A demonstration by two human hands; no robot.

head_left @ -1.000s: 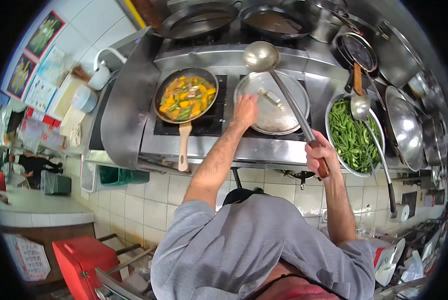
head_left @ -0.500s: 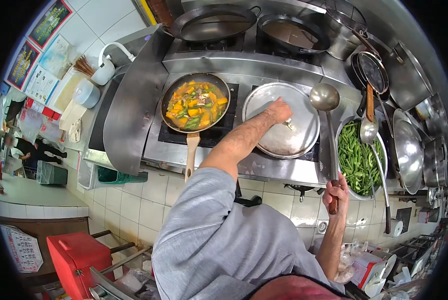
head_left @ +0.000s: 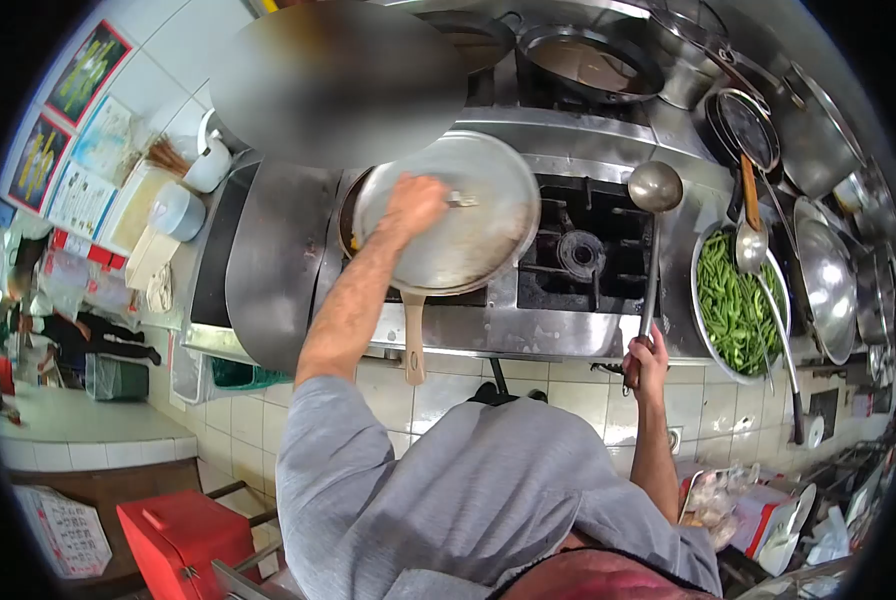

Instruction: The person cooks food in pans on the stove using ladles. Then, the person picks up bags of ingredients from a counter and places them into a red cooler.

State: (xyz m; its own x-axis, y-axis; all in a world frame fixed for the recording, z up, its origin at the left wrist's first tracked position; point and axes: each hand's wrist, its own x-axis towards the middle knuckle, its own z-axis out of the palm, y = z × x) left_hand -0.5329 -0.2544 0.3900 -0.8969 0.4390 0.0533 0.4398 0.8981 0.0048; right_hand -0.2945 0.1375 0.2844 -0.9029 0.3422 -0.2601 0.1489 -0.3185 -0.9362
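Observation:
My left hand [head_left: 417,205] grips the handle of a round metal lid [head_left: 473,235], which covers most of the frying pan [head_left: 347,215]. The pan's wooden handle [head_left: 414,335] sticks out below the lid, and a little orange food shows at its left edge. My right hand [head_left: 645,362] is wrapped round the lower handle of a long ladle [head_left: 655,187], whose bowl is over the steel between the burner and the greens. Right of the lid, a black gas burner [head_left: 580,252] is exposed. A large bowl [head_left: 697,290] holds cut green vegetables [head_left: 732,310].
A spoon [head_left: 751,246] rests on the greens bowl. Dark pans [head_left: 590,65] stand on the back burners, with pots [head_left: 816,140] at the right. A grey blur hides the upper left. A red box [head_left: 183,545] is at lower left. A person [head_left: 93,332] is far left.
My left hand has carried the lid left from the burner to over the frying pan. The ladle, earlier above the lid, is now upright to its right. A blurred grey shape has appeared at upper left.

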